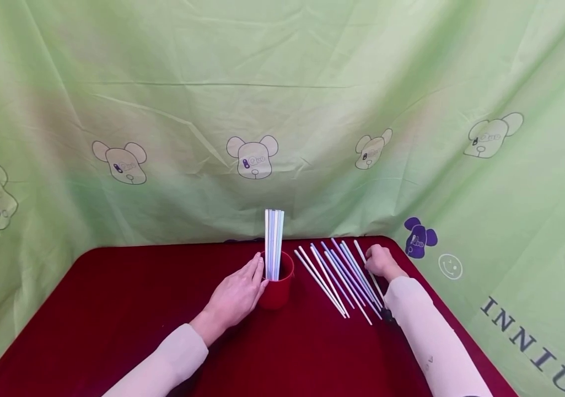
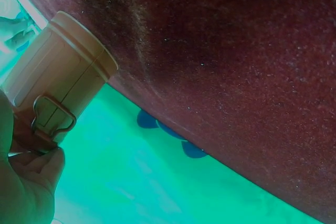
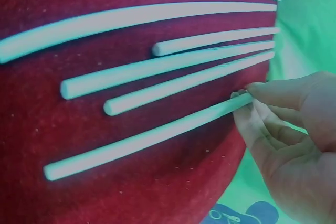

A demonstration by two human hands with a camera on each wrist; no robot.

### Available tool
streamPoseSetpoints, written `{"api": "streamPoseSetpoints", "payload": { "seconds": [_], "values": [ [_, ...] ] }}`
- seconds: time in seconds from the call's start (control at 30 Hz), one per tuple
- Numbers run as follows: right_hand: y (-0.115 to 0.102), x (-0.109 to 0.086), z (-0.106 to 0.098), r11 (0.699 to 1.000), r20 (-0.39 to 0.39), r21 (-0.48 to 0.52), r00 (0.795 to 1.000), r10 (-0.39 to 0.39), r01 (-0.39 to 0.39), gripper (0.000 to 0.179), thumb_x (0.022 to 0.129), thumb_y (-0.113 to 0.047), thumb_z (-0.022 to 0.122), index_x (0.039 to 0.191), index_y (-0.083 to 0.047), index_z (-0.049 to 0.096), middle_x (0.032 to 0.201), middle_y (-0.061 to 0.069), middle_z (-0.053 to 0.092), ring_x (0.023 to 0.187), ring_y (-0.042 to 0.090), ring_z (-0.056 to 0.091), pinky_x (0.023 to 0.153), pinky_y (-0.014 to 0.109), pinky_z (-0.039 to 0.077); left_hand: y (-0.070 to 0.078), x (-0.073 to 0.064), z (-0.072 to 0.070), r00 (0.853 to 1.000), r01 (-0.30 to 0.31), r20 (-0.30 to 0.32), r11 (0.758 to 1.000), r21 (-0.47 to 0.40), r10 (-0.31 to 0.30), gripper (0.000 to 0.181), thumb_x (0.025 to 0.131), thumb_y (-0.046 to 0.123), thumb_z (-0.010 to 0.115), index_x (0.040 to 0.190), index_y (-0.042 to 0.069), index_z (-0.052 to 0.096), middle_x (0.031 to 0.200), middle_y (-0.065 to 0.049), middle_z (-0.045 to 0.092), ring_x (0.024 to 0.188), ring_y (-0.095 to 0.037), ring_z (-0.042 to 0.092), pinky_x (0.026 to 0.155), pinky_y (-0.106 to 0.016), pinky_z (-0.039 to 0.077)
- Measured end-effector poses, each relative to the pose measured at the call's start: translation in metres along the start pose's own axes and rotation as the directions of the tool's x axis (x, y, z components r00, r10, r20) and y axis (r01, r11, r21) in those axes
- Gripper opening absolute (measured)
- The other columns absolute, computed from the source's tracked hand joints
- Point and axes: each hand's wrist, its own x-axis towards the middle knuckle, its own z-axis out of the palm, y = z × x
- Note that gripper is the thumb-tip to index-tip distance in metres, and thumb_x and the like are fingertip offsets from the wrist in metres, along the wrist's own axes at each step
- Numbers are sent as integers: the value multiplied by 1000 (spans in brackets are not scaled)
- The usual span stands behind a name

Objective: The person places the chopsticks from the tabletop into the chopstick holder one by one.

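– Since the right hand (image 1: 385,263) holds a stick (image 3: 142,137) pinched between thumb and fingertips, how would you expect it to handle?

– Very light, I'd guess, and fairly stiff: it looks straight from above, so the bends in the right wrist view are probably distortion. Being smooth and round, it would likely roll on the red tablecloth (image 1: 89,309) if nudged, and something so thin could snap if forced.

– Where would you take hold?

– The pinch sits toward the far end, which should do; nearer the middle ought to balance better. Gentle pressure would be plenty.

– And where is it, and how does it look?

– It's the rightmost of the loose sticks (image 3: 136,17) fanned out on the right; whether its near end touches the cloth, I can't tell. Slim and even in thickness, blunt at the near end, whitish from above, greenish in the tinted wrist view. Its neighbours run white, blue and lilac.

– What about the left hand (image 1: 235,295)?

– That one grips the left side of the red cup (image 1: 274,298), where a bundle of upright sticks (image 1: 274,242) stands.
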Motion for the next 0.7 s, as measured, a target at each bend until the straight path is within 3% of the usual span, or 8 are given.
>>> {"api": "streamPoseSetpoints", "payload": {
  "seconds": [0.17, 0.4, 0.57, 0.7],
  "values": [
    [-2, -4, -10, 998, -38, 18, 998, -54, 54, 23, 73, 2, 65, 93, 8, 72, 89, 18, 73, 91, 39, 66, 82, 47, 56, 1, -1, 0, 1000, 13, 19, 1000, 2, -13, 53, 105, 29, 56, 140, -11, 54, 147, -26, 53, 137, -30, 54, 110, -37, 47],
    [-7, -10, -20, 991, -79, 115, 995, -64, 73, 9, 87, 0, 68, 91, 7, 71, 76, 11, 73, 65, 18, 68, 66, 33, 58, 2, -1, -1, 999, 16, 37, 1000, 4, -16, 53, 107, 29, 53, 141, -11, 54, 149, -25, 52, 138, -30, 53, 112, -36, 45],
    [-8, -12, -24, 971, -106, 215, 991, -78, 99, 12, 94, -1, 65, 92, 11, 69, 78, 16, 73, 59, 26, 71, 56, 31, 60, 1, 0, -2, 999, 15, 38, 1000, 1, -15, 53, 107, 29, 53, 141, -11, 54, 149, -25, 52, 138, -30, 53, 112, -36, 46],
    [-14, -14, -30, 961, -130, 250, 988, -89, 119, 16, 97, -3, 63, 95, 12, 70, 79, 18, 74, 63, 34, 73, 56, 32, 61, 1, 0, -2, 999, 10, 33, 1000, 1, -10, 53, 107, 29, 52, 141, -11, 54, 148, -26, 52, 138, -30, 53, 112, -36, 45]
  ]
}}
